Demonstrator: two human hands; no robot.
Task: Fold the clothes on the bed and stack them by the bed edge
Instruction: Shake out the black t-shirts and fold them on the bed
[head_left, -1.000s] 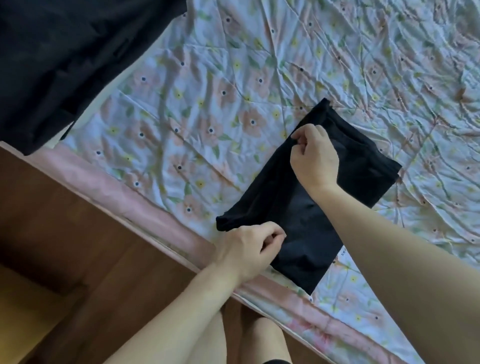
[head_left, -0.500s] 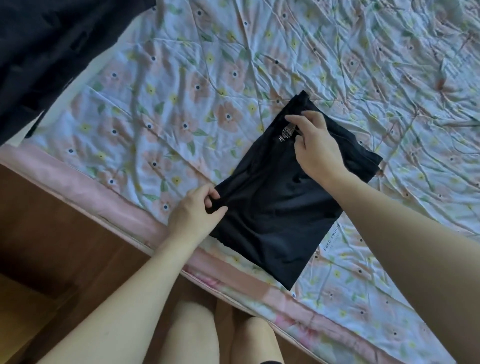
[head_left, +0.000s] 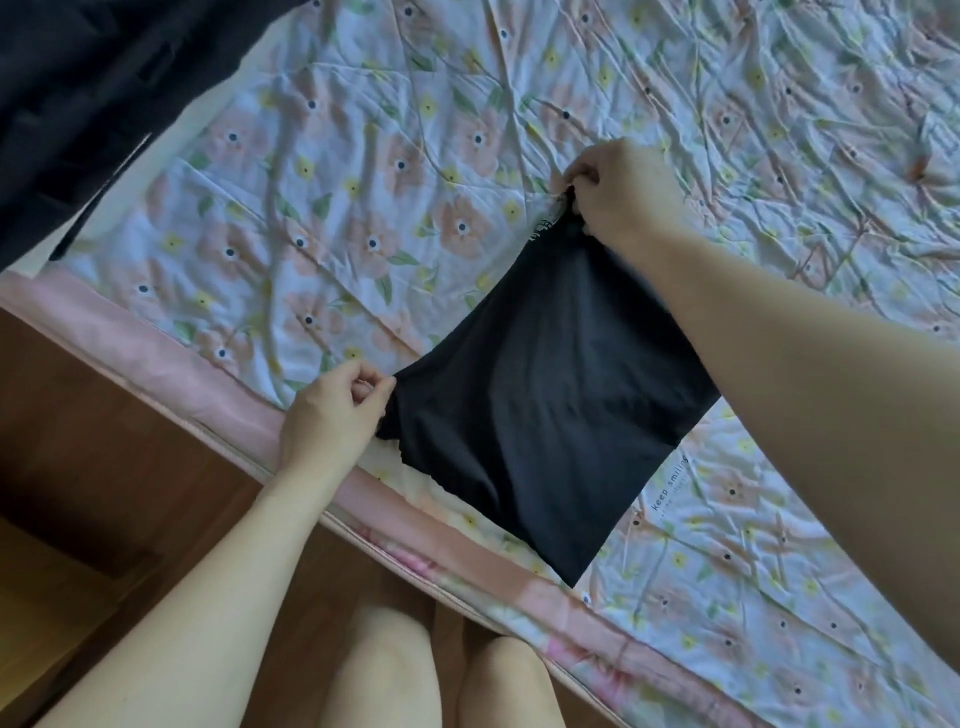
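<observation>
A black folded garment (head_left: 540, 405) lies near the bed edge on the floral sheet (head_left: 363, 171). My left hand (head_left: 332, 415) pinches its near left corner. My right hand (head_left: 618, 192) pinches the far corner, where a small white label shows, and holds that end pulled up and taut. My right forearm crosses over the garment's right side and hides it. A second dark garment (head_left: 78, 104) lies bunched at the top left of the bed.
The pink border of the bed edge (head_left: 197, 374) runs diagonally from left to lower right. Below it is the brown wooden floor (head_left: 104, 493). My bare knees (head_left: 441, 670) are close to the bed edge.
My right hand has moved farther up the bed with the far corner, stretching the garment out. My left hand kept its pinch on the near corner, which it took half a second earlier.
</observation>
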